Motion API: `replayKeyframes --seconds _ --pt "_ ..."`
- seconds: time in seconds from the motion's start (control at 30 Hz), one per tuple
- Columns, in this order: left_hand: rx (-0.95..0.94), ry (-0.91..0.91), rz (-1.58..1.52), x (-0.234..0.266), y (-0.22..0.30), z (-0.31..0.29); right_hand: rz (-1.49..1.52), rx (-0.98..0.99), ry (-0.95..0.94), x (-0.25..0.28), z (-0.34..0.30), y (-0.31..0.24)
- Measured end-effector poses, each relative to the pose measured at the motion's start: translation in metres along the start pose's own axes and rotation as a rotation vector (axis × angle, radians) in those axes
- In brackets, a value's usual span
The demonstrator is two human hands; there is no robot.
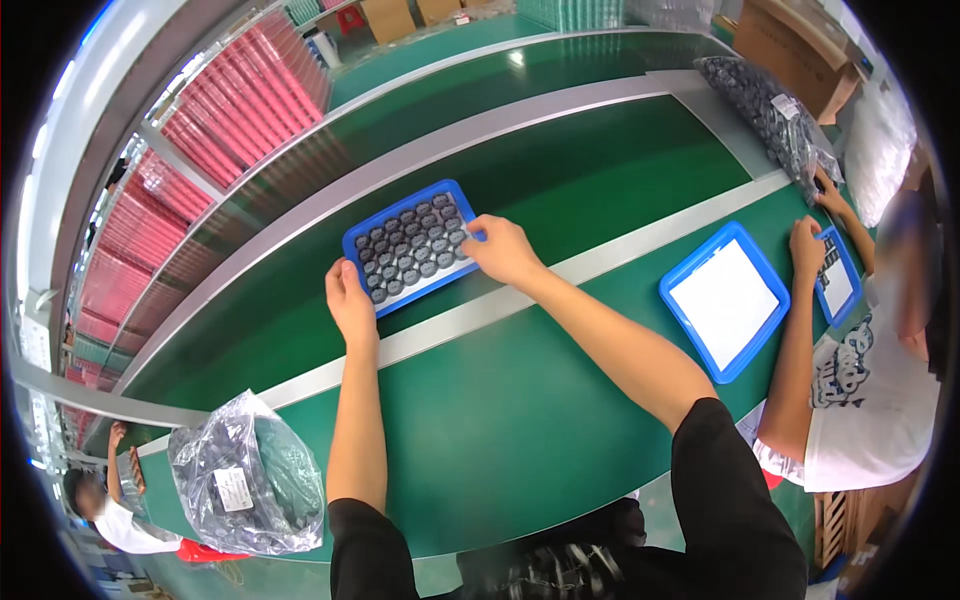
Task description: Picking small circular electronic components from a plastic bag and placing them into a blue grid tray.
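Observation:
Over the green conveyor belt [610, 170], a shallow blue tray [425, 296] is between my two hands, slightly tilted in view. Rows of small dark grey round parts [411, 243] lie on its white liner. My left hand [351, 305] grips the tray's lower left edge, thumb at the rim. At the opposite side, my right hand [502, 250] is closed on the right edge, its fingertips close to the last parts; the fingers' undersides are hidden.
A clear plastic bag [245, 475] of dark parts lies at left. To the right sits another blue tray [726, 300] with a white liner. Beyond it, a co-worker [865, 390] handles a smaller-looking blue tray [838, 277] beside a full bag [765, 115]. Pink stacks [245, 100] stand across the belt.

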State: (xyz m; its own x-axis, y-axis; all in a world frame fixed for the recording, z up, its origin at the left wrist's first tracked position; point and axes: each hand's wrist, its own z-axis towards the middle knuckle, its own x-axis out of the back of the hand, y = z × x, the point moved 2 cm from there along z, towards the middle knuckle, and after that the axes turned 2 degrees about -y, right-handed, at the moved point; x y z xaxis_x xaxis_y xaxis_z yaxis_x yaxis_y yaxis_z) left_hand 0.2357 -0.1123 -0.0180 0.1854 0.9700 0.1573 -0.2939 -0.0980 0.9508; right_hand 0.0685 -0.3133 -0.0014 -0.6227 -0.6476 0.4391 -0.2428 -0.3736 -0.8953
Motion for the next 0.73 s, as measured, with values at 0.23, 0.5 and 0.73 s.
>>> replayKeyframes --seconds 0.23,0.5,0.73 --pt "-0.069 -0.031 0.186 0.079 -0.016 0.011 0.073 0.139 -0.109 0.013 -0.013 0.002" --pt "-0.034 -0.095 0.568 0.255 0.033 -0.107 -0.510 0.144 0.420 0.266 -0.137 0.058" --pt "0.167 -0.066 1.353 0.359 -0.040 -0.156 -0.895 -0.449 0.572 0.344 -0.179 0.147"
